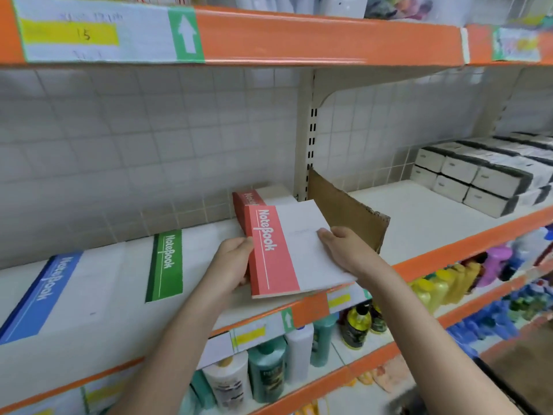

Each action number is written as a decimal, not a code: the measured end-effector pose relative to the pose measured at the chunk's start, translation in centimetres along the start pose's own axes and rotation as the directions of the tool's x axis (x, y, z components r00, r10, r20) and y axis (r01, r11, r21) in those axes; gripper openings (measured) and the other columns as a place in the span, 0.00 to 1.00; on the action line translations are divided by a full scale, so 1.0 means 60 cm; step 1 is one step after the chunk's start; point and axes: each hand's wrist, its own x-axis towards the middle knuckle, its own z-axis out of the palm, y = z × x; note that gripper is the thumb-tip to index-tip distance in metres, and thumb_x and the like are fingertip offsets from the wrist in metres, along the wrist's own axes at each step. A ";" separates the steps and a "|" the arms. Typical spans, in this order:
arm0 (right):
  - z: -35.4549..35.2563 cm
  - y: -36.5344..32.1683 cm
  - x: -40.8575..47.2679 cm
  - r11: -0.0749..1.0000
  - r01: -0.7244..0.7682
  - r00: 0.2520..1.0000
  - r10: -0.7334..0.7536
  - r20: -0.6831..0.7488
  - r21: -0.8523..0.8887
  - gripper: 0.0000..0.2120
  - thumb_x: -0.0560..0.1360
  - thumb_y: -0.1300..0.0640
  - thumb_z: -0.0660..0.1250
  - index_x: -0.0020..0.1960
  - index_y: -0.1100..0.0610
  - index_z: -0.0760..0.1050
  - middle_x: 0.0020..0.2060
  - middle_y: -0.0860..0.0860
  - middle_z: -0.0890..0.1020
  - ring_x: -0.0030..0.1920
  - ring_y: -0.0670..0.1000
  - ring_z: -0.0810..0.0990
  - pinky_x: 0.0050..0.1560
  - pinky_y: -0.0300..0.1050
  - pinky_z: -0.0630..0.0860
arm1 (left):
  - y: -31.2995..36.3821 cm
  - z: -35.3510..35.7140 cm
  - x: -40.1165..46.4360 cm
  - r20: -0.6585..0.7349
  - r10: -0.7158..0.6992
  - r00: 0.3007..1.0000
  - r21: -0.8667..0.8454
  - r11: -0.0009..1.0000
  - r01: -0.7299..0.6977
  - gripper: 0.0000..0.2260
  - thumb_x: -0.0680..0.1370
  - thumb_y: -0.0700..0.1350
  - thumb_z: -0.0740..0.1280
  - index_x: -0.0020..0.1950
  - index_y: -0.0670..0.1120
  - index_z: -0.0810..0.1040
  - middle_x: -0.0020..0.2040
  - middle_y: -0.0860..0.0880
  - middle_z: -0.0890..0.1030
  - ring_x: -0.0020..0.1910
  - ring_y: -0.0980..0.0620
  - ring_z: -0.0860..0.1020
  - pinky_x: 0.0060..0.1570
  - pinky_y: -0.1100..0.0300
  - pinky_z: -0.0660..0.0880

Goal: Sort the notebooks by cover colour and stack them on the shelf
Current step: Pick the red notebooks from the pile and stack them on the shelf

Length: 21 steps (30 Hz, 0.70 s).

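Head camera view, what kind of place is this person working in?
Probably a shop aisle or its stockroom. Orange-edged shelves carry paper labels, bottles fill the shelf below, and both hands hold a red notebook above more notebooks.

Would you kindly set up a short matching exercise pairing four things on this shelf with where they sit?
Things:
1. blue notebook
2. green notebook
3. red notebook
4. white boxes

Places:
A. far right of the shelf, stacked
B. held by both hands, left hand and right hand
C. far left of the shelf
D. lying between the blue one and the red ones

Pairs: 1-C, 2-D, 3-B, 4-A
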 end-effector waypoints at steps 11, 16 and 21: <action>-0.013 -0.034 0.175 0.964 0.098 0.995 -0.098 0.012 -0.247 0.20 0.78 0.50 0.61 0.32 0.55 0.60 0.25 0.49 0.67 0.23 0.49 0.69 0.19 0.35 0.64 | 0.038 0.006 0.135 -0.167 0.095 0.981 0.248 0.967 -0.051 0.17 0.81 0.45 0.58 0.48 0.30 0.76 0.45 0.33 0.81 0.37 0.47 0.75 0.38 0.57 0.64; -0.002 -0.030 0.226 0.954 0.088 0.996 -0.082 0.030 -0.287 0.17 0.77 0.52 0.62 0.33 0.55 0.63 0.28 0.49 0.70 0.29 0.49 0.70 0.28 0.41 0.63 | 0.040 0.005 0.182 -0.224 0.095 0.970 0.277 0.960 -0.030 0.13 0.80 0.43 0.61 0.38 0.39 0.75 0.28 0.47 0.76 0.27 0.51 0.73 0.29 0.60 0.65; 0.012 -0.027 0.258 0.935 0.119 0.993 -0.118 0.023 -0.334 0.11 0.78 0.53 0.61 0.40 0.58 0.70 0.36 0.52 0.74 0.40 0.54 0.74 0.32 0.41 0.64 | 0.034 0.007 0.217 -0.253 0.127 0.959 0.377 0.926 -0.023 0.17 0.79 0.43 0.62 0.31 0.40 0.72 0.23 0.46 0.74 0.19 0.56 0.71 0.26 0.62 0.66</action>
